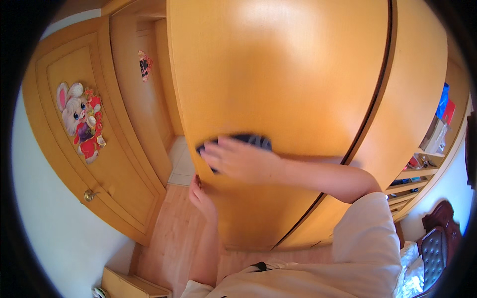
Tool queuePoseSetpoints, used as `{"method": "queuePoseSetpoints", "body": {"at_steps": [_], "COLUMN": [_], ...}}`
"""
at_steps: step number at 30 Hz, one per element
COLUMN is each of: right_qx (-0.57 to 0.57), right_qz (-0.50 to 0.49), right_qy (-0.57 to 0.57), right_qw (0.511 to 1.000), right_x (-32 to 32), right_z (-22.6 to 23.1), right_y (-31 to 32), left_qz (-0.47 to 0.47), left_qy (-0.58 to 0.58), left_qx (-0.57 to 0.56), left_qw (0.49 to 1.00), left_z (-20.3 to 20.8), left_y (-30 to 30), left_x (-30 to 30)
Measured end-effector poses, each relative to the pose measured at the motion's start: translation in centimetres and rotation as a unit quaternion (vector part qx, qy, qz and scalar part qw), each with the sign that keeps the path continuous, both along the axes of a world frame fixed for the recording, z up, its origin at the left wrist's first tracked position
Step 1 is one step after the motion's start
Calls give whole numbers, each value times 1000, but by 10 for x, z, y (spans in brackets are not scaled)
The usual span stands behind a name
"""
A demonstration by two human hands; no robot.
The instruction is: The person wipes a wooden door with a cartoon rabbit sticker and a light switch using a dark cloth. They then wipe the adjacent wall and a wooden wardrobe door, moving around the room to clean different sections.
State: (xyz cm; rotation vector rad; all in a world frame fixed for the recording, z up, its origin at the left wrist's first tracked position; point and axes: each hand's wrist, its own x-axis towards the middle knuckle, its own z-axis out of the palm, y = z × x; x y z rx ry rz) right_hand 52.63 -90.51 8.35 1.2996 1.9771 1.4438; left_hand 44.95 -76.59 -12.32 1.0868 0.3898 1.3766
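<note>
My right hand (238, 158) presses a dark cloth (261, 141) against the broad yellow-wood wardrobe panel (278, 84). Motion smears its fingers, which lie over the cloth; dark fabric shows above and below them. Lower down, at the panel's left edge, my left hand (201, 197) rests with bent fingers on that edge. Part of its grip is hidden from this side. The right forearm crosses the panel from the right, and the left one rises from the lower edge.
To the left stands a wooden door (64, 124) with a rabbit sticker (82, 121) and a round knob (89, 195). A dark vertical gap (370, 116) runs down the wardrobe. Shelves (412, 174) with various items and a dark tufted headboard (433, 258) are at right. A wooden box-like piece (124, 284) sits lower left.
</note>
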Motion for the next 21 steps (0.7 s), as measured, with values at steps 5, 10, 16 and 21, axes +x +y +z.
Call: {"method": "queuePoseSetpoints", "body": {"at_steps": [5, 10, 16, 21], "right_qx": [-140, 48, 366, 275], "right_qz": [39, -8, 134, 91], "right_qy": [-12, 185, 154, 163], "right_qw": [989, 982, 908, 943], "right_x": [24, 36, 47, 52], "right_z": [5, 203, 361, 232], "right_y": [-34, -30, -103, -97], "left_qz": [-2, -1, -51, 29], "left_qy": [-16, -19, -47, -17], "left_qx": [-22, 26, -9, -3], "left_qw": [1000, 1000, 998, 999], "left_z": [0, 2, 12, 1], "left_y": [2, 10, -10, 10], "left_x": [6, -4, 9, -6]}}
